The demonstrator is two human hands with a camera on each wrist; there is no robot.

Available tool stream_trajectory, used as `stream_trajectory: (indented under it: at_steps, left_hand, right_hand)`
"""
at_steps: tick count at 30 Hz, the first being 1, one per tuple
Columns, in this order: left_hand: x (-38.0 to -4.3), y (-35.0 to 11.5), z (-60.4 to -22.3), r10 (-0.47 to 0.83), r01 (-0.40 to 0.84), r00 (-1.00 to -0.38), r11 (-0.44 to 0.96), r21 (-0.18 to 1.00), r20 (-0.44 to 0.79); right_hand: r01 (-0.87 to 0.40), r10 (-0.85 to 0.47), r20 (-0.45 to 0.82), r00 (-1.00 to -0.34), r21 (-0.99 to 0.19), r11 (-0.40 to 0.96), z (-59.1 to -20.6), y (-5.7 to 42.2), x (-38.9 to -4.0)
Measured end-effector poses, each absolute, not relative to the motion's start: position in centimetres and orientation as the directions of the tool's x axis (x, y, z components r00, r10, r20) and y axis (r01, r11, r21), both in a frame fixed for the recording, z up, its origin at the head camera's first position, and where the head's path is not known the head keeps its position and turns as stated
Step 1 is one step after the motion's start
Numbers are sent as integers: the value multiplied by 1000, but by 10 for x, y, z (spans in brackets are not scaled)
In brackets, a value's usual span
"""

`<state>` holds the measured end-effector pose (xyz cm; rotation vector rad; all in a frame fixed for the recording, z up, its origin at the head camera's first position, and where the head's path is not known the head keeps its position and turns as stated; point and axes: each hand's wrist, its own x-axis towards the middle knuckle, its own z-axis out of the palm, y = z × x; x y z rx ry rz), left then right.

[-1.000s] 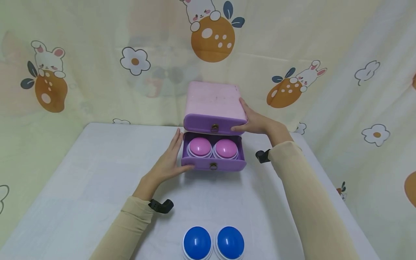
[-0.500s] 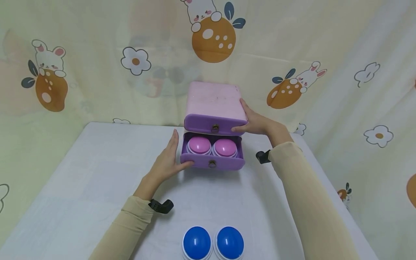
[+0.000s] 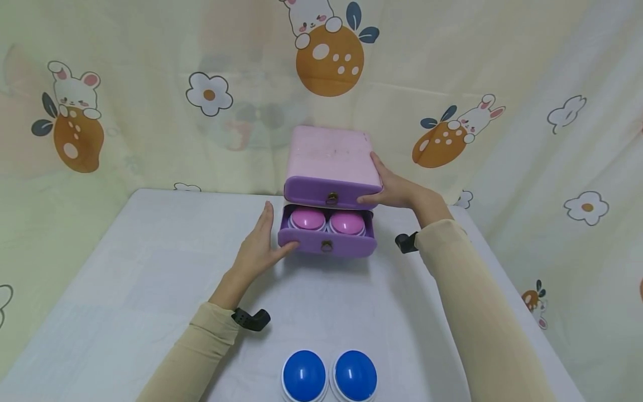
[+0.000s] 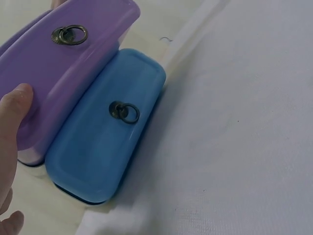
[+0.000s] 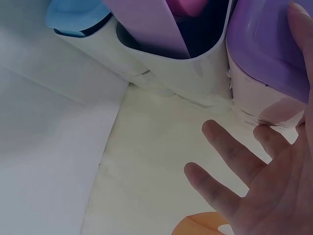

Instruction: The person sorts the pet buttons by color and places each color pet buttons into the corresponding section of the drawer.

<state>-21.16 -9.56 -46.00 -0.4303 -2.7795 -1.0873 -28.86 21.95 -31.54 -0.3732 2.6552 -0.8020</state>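
A small drawer cabinet (image 3: 329, 153) with a pink top stands at the table's back edge. Its middle purple drawer (image 3: 351, 245) is partly pulled out, with two pink-domed push buttons (image 3: 307, 219) in white rims inside. My left hand (image 3: 253, 248) has its thumb pressed on the left of that drawer's front, fingers extended along the left side. The right hand (image 3: 394, 187) braces the cabinet's upper right corner, thumb on the top purple drawer (image 3: 306, 190). In the right wrist view, several fingers spread away from the cabinet. Below, the blue bottom drawer (image 4: 98, 142) appears in the left wrist view, pushed in.
Two blue-domed push buttons (image 3: 304, 375) with white bases sit side by side near the front of the white-covered table (image 3: 150, 268). Close behind the cabinet hangs a cream curtain (image 3: 241, 151) printed with rabbits and flowers. Each wrist carries a small black camera mount (image 3: 251, 319).
The middle purple drawer has slid back toward the cabinet with my left thumb against its front, hiding more of the pink buttons. The right hand stays in place.
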Motion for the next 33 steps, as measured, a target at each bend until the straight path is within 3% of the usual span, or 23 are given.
stream_trajectory:
  at_steps: [33]
  left_hand:
    - [-218, -76, -456, 71, 241, -959, 718, 653, 276]
  right_hand:
    - [-132, -324, -251, -912, -567, 813, -322, 222, -294]
